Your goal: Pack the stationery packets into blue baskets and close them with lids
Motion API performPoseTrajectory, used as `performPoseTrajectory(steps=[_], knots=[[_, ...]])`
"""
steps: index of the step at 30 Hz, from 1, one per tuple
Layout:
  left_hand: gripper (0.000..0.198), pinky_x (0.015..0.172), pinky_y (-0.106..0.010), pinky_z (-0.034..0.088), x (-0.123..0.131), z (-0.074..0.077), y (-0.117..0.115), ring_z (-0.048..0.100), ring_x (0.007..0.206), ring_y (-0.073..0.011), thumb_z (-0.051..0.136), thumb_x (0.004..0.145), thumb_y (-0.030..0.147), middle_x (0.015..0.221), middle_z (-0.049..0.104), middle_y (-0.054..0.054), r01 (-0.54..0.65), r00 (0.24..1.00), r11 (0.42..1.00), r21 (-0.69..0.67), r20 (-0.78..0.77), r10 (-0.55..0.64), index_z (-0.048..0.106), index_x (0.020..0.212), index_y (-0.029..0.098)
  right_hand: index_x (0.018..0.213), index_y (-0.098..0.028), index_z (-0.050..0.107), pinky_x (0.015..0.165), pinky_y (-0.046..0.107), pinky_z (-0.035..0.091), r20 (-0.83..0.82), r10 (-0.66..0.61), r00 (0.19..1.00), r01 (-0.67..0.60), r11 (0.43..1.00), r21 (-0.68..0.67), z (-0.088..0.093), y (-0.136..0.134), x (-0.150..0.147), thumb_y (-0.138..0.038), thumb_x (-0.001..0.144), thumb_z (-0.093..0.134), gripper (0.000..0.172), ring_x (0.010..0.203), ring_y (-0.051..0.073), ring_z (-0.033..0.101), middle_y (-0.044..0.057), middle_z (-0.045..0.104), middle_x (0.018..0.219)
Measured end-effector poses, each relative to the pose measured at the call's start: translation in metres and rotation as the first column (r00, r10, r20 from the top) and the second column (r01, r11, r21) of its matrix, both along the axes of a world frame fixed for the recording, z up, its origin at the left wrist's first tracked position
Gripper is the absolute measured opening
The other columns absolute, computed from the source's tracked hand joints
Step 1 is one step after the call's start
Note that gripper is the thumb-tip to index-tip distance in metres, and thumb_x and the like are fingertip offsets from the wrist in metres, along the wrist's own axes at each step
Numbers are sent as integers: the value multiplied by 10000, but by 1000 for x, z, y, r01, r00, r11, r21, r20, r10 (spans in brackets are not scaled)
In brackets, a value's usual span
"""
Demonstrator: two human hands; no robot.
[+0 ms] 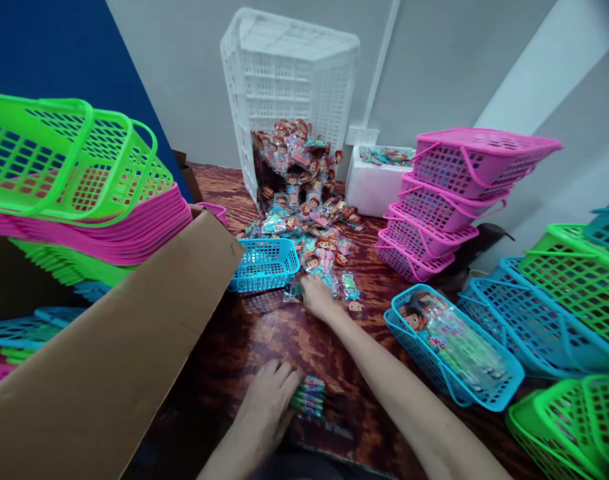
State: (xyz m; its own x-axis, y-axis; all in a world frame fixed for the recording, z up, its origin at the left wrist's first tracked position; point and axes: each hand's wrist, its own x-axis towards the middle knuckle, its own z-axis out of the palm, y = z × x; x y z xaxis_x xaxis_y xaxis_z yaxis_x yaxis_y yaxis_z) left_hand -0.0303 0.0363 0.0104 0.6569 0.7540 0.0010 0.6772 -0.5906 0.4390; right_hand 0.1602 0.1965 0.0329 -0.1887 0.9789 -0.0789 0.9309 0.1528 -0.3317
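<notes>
My left hand (266, 408) rests near the table's front edge, fingers closed around a small stack of toy packets (309, 395). My right hand (316, 295) reaches forward to the near edge of a heap of small cartoon-printed packets (304, 213), its fingers curled over one of them. The heap spills from a tipped white crate (284, 73). A small empty blue basket (265, 265) sits just left of my right hand. A blue basket holding packed toys (452, 343) lies to the right of my right forearm.
A cardboard box flap (114, 360) fills the left, with stacked green and pink baskets (79, 187) above it. Pink baskets (444, 200) stack at the right back, blue and green baskets (564, 300) at far right. A white foam box (377, 180) stands by the wall.
</notes>
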Motion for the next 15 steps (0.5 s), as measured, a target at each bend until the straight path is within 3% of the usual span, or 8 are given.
performPoseTrajectory(steps=[4, 7, 11, 15], knots=[[552, 985, -424, 418, 0, -3, 1, 469, 1094, -262, 585, 787, 28, 1213, 578, -49, -5, 1000, 1000, -19, 6, 5, 487, 1289, 235, 1217, -127, 573, 1000, 399, 335, 15, -24, 1000, 25, 1000, -18, -8, -3, -10, -41, 871, 434, 383, 1247, 285, 424, 202, 533, 1310], [555, 970, -422, 428, 1, -4, 2, 475, 1081, -262, 575, 782, 25, 1197, 579, -53, 0, 1000, 1000, -28, 15, 0, 488, 1286, 239, 1006, -139, 635, 907, 353, 378, -51, -17, 999, 12, 994, -105, -11, -17, -5, -58, 771, 586, 254, 1117, 266, 507, 152, 622, 1138], [582, 961, -409, 432, 2, -6, 3, 472, 1088, -257, 573, 746, 3, 1191, 569, -51, -12, 1000, 1000, -29, 28, 13, 489, 1269, 244, 727, -187, 588, 692, 249, 396, -280, -32, 960, -33, 974, -224, -7, -32, 18, -192, 625, 751, 192, 768, 156, 545, -25, 597, 737], [576, 957, -399, 426, 2, -9, 1, 468, 1084, -248, 555, 768, 4, 1184, 559, -41, -21, 999, 998, -51, 39, 23, 484, 1278, 261, 770, -197, 540, 610, 241, 422, -544, -131, 829, -3, 971, -239, 3, -37, 46, -480, 736, 640, 302, 656, 123, 535, -24, 578, 738]])
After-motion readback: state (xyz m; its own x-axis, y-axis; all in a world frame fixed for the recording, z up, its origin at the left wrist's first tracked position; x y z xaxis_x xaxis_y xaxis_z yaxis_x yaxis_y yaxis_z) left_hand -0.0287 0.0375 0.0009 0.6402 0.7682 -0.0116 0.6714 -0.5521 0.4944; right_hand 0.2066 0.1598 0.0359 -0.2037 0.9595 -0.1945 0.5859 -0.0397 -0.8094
